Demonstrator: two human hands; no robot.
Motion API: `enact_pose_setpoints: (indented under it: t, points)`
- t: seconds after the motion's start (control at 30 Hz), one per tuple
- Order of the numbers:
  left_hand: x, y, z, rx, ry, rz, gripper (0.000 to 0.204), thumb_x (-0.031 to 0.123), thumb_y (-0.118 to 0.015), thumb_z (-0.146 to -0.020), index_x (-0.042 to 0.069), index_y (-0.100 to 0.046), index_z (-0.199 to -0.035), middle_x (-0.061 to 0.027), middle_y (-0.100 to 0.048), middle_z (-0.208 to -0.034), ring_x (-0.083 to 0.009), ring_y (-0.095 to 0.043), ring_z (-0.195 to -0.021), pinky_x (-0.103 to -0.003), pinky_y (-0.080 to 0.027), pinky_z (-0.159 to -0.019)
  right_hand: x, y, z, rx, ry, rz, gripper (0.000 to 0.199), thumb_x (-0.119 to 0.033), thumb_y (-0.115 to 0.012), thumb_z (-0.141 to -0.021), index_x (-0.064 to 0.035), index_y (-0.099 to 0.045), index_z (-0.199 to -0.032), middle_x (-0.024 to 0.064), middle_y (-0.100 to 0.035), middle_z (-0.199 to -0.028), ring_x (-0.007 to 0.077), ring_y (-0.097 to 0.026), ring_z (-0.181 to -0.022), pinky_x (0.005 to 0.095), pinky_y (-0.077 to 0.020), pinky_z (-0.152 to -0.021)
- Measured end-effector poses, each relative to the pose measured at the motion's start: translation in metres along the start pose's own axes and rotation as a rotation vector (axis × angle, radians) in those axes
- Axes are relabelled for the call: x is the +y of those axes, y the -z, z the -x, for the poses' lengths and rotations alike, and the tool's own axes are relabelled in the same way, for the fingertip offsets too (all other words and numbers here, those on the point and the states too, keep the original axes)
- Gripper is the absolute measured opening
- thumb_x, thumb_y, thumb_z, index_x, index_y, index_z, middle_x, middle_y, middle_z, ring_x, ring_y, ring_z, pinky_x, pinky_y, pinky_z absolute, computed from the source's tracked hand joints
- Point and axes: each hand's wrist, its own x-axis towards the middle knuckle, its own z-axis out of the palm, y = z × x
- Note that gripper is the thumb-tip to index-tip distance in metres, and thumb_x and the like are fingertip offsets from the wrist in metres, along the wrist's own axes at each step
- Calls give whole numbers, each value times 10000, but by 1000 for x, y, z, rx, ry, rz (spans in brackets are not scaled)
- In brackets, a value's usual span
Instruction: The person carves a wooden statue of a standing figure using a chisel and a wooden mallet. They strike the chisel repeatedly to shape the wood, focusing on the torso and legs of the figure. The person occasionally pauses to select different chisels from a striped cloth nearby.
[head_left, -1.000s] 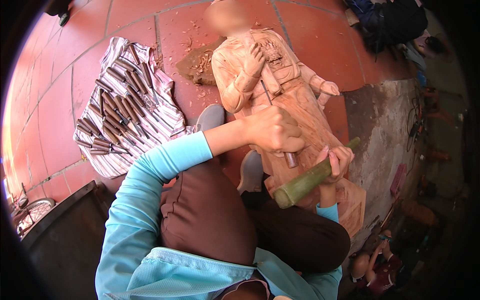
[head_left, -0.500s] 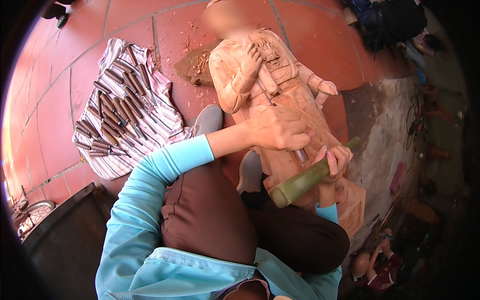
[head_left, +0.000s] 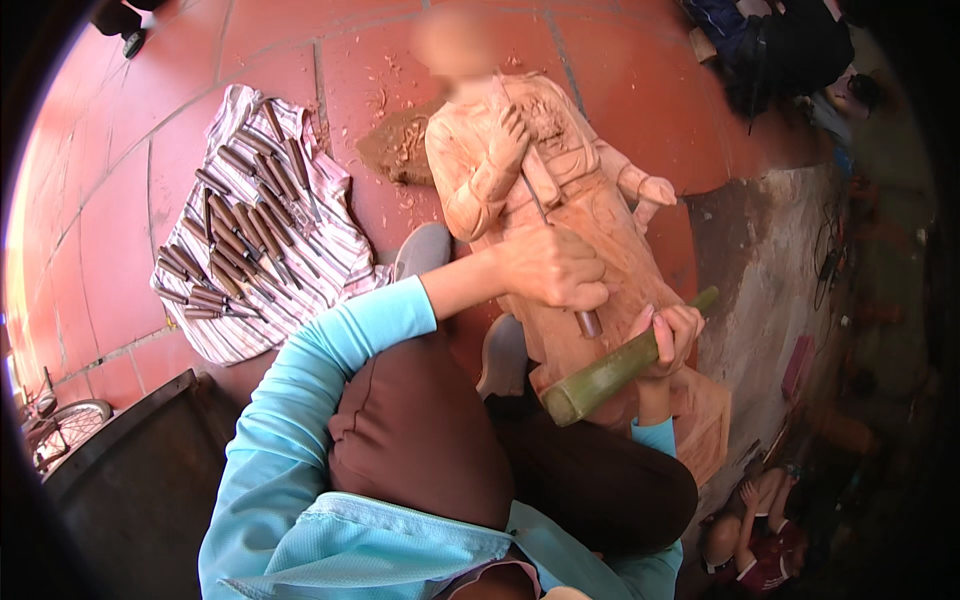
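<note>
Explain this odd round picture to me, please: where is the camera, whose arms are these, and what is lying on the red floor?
The camera sits on a person's head and looks down, so the arms in light blue sleeves coming up from the lower edge are that person's own. The wide lens bends straight lines near the rim, which is why the picture looks round.

The left hand grips a chisel set against a wooden statue of a standing figure, which lies on the red tiled floor. The right hand holds a greenish wooden mallet just beside the chisel's handle.

To the person's left, a striped cloth is spread on the tiles with many more chisels laid out on it. Wood shavings are scattered near the statue's shoulder.
</note>
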Motion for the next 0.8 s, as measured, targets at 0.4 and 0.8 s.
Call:
enact_pose_setpoints:
  t: [0.4, 0.8]
  points:
    - [3, 7, 3, -136, -52, 186, 117, 181, -632, -793, 103, -548, -774, -9, -496, -657, -160, -559, -573, -310, -457, -477, 6, 4, 5, 43, 9, 8, 434, 36, -650, -756, -158, -458, -1094, 56, -504, -847, 240, -560, -735, 446, -436, -715]
    - [9, 18, -23, 135, -19, -125, 342, 178, -713, -786, 126, -403, -652, 5, -406, -607, -124, -479, -518, -281, -377, -431, 6, 11, 1, 21, 41, 13, 425, 61, -650, -762, -115, -439, -1086, 90, -511, -845, 267, -548, -704, 455, -444, -669]
